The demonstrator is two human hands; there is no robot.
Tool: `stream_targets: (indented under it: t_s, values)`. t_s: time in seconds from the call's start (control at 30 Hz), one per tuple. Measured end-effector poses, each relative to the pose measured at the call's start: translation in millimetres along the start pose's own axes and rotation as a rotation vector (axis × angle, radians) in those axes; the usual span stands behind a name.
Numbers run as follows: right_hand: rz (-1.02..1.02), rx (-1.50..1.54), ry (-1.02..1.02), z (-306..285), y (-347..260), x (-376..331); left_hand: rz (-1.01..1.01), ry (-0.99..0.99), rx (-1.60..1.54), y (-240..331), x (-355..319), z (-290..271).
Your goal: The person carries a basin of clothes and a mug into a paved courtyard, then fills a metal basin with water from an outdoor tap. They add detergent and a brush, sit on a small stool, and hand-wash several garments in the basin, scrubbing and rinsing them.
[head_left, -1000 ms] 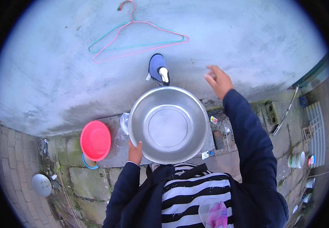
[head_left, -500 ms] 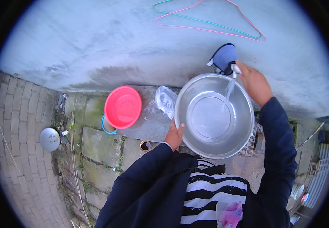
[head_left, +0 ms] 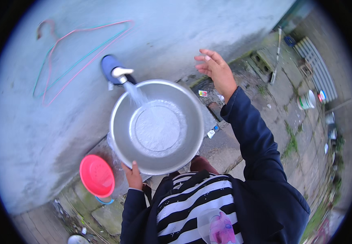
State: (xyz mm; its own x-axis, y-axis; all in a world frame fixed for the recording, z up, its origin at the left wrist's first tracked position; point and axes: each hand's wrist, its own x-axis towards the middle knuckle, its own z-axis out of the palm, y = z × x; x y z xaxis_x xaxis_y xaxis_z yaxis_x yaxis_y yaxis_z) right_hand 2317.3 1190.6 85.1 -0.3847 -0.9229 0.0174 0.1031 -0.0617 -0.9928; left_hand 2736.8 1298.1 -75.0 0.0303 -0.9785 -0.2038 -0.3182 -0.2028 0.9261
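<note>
My left hand (head_left: pixel 133 175) grips the near rim of a round steel basin (head_left: pixel 157 126), holding it under a tap (head_left: pixel 119 72) on the grey wall. Water streams from the tap into the basin and spreads over its flat bottom. My right hand (head_left: pixel 215 70) is raised to the right of the basin, fingers spread, holding nothing and touching nothing. My dark sleeves and striped top fill the lower part of the view.
A red plastic lid or bowl (head_left: pixel 96 175) lies on the ledge left of my left hand. Pink and teal wire hangers (head_left: pixel 78 49) hang on the wall. A white bucket (head_left: pixel 306 100) stands on the paved ground at right, with litter near the drain.
My right hand has come off the tap and lifted away to the right. Water now pours more fully into the basin. The view has swung, so the basin sits more to the left.
</note>
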Motion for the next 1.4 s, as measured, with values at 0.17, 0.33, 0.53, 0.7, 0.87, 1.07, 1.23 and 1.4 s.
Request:
stream_targets:
  t_s: [0.17,0.33,0.53,0.7,0.87,1.07,1.23,1.4]
  values:
    - [0.237,0.076,0.297,-128,119,-8,0.015,0.083,0.066,-13,3,-6]
    - [0.536,-0.068,0.138,-151,278,-11,-0.198,0.216,0.146,8,-17,-17]
    - [0.579,-0.744,-0.264,-129,382,-25,-0.255,0.274,0.269,22,-15,-2]
    - [0.295,-1.011,-0.359,-74,398,16,-0.330,0.377,0.245,35,-18,16]
    - [-0.213,-1.289,-0.467,-28,434,82,-0.357,0.430,0.177,31,-23,15]
    - [-0.163,-1.484,-0.803,-6,474,120,-0.397,0.474,0.125,35,-25,19]
    - [-0.101,-1.416,-0.864,-16,451,109,-0.450,0.523,0.121,38,-26,23]
    - [0.088,-1.150,-0.522,-71,403,81,-0.415,0.453,-0.046,34,-21,26]
